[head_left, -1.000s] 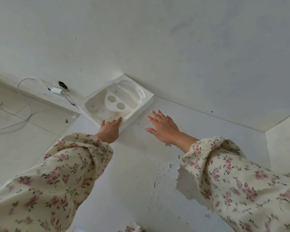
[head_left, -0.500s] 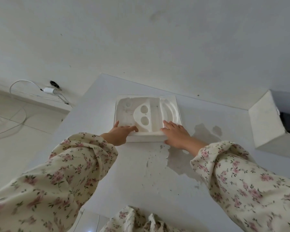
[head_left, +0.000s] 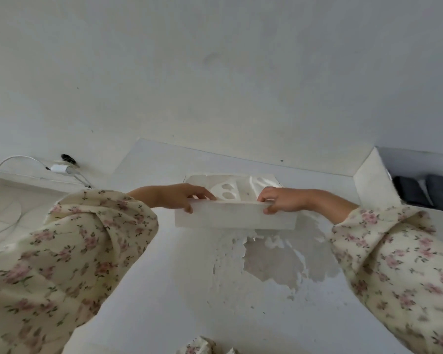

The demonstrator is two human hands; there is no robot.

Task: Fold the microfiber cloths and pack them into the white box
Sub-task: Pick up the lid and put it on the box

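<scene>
A white box (head_left: 234, 217) with a moulded white insert (head_left: 237, 190) sits on the white table (head_left: 164, 290), its near wall facing me. My left hand (head_left: 182, 198) grips the near rim at its left part. My right hand (head_left: 279, 201) pinches the same rim further right. Both hands have fingers over the edge and thumbs on the outer wall. At the right edge stands a second white box (head_left: 371, 182) with dark grey folded cloths (head_left: 427, 192) inside it.
The table top has a patch of peeled paint (head_left: 279, 264) just in front of the box. A white wall rises behind. On the floor at left lie a white charger (head_left: 60, 168) and its cable (head_left: 18, 159). Floral fabric (head_left: 202, 347) shows at the bottom edge.
The hands went from reaching toward the box to gripping its near rim. The box now stands closer and square to me, and the second box with dark cloths came into sight.
</scene>
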